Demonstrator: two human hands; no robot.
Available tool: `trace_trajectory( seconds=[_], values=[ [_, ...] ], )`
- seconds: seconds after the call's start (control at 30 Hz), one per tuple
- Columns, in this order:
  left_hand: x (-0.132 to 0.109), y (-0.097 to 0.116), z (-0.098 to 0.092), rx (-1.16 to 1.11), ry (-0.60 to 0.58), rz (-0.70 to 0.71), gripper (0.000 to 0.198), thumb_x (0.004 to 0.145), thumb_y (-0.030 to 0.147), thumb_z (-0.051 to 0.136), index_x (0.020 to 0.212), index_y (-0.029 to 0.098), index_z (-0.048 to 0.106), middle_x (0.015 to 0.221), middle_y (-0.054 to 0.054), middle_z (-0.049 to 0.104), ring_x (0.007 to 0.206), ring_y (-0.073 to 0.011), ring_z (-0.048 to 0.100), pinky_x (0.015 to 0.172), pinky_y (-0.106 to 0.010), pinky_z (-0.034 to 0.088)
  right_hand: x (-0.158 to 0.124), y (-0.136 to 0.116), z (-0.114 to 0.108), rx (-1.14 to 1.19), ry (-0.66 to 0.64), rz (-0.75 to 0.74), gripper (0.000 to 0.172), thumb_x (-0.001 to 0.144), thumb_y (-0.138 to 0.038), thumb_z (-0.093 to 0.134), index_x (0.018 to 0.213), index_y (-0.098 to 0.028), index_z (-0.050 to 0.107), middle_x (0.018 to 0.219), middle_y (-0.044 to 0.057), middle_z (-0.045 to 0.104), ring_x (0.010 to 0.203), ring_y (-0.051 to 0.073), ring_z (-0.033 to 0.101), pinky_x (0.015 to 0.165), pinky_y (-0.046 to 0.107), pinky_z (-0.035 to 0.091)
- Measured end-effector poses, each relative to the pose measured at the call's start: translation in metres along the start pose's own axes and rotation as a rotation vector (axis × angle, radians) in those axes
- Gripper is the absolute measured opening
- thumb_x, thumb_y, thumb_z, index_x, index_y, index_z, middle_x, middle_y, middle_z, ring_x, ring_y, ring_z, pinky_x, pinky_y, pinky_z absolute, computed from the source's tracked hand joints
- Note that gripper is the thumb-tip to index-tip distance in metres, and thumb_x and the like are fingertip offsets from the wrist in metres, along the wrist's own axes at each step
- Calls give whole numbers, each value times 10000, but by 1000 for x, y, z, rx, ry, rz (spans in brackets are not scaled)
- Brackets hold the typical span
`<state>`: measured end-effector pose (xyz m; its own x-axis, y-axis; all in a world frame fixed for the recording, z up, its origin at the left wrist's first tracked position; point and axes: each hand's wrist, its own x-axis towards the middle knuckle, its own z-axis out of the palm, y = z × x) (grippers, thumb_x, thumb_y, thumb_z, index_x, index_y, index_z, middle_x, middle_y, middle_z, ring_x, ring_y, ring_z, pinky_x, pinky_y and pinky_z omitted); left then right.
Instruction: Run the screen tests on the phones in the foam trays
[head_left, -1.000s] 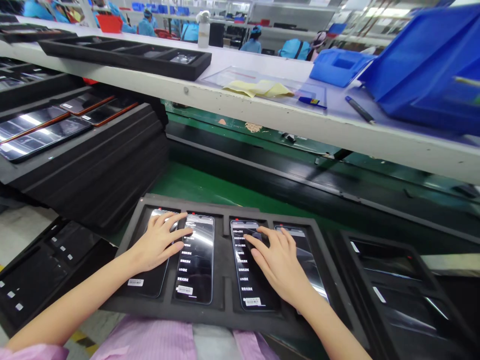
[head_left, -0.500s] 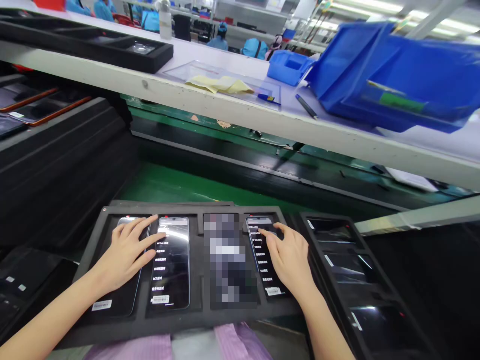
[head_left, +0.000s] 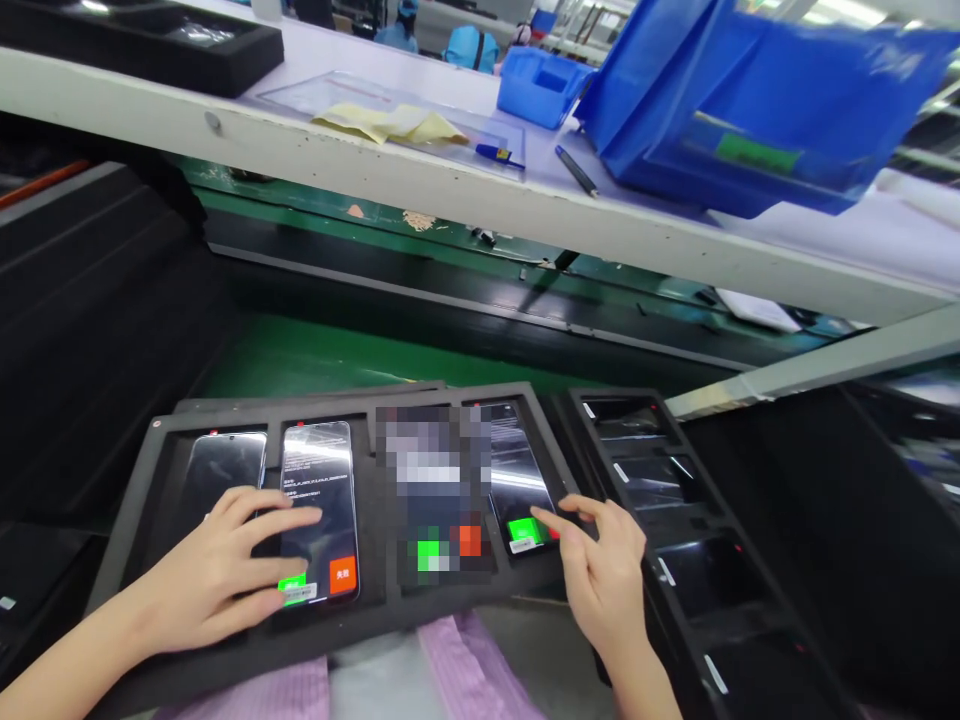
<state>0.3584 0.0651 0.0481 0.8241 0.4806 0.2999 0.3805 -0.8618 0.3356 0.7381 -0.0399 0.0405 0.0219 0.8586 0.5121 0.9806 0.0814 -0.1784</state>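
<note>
A black foam tray (head_left: 367,597) lies across my lap with smartphones in its slots. My left hand (head_left: 225,565), fingers spread, is over the second smartphone (head_left: 321,520), partly covering its green button beside an orange-red one. Left of it lies a dark-screened smartphone (head_left: 227,470), its lower part behind my hand. My right hand (head_left: 600,550) has its index finger stretched over the right-hand smartphone (head_left: 512,468), near the green button on its lit screen. Between them, one slot's contents are blurred out, with green and orange-red patches showing.
A second foam tray (head_left: 660,520) with dark phones stands at the right. Stacked black foam (head_left: 105,270) rises at the left. Beyond is a white table edge (head_left: 420,175) with blue bins (head_left: 675,110), yellow paper (head_left: 390,124) and a pen (head_left: 576,170).
The list menus on the lit phones have given way to screens with green and red buttons. Both hands have moved down toward the lower screens. The camera view has shifted.
</note>
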Motion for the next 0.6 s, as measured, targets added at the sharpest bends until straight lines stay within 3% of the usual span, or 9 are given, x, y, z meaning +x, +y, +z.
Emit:
trace_trajectory(
  seconds=[0.13,0.3,0.4,0.5,0.6],
  values=[
    [-5,8,2,-23,-6,69,265,888,283,413,945,305,671,1200,16,603,1099,-245,450,886,-389,337,-18,-6,-4,36,-40,-4,357,888,-175,334,908,-252,682,933,44,525,855,172,501,879,435,368],
    [-3,10,2,64,-29,105,255,876,259,421,916,290,671,1168,18,625,1040,-223,489,885,-379,325,-18,-16,-5,-11,-81,-65,320,877,-154,365,905,-240,672,951,56,512,915,183,492,875,421,364],
    [-4,9,1,45,-5,122,265,879,282,405,957,279,658,1164,-17,624,1042,-224,494,888,-385,332,-11,-34,-3,21,-46,-146,322,863,-121,359,944,-220,655,944,61,501,914,178,482,914,422,323],
    [-6,6,1,33,31,123,293,894,300,376,1028,280,636,1159,-40,619,1054,-223,491,878,-381,342,-5,-58,4,94,-91,-269,332,880,-163,336,1001,-236,637,986,63,509,946,178,474,962,421,270],
    [-4,2,1,133,51,98,296,909,303,367,1030,273,635,1143,-42,622,1043,-216,493,871,-369,341,0,-77,14,111,-135,-318,325,905,-214,317,935,-251,639,1045,63,523,994,185,458,991,409,233]
  ],
)
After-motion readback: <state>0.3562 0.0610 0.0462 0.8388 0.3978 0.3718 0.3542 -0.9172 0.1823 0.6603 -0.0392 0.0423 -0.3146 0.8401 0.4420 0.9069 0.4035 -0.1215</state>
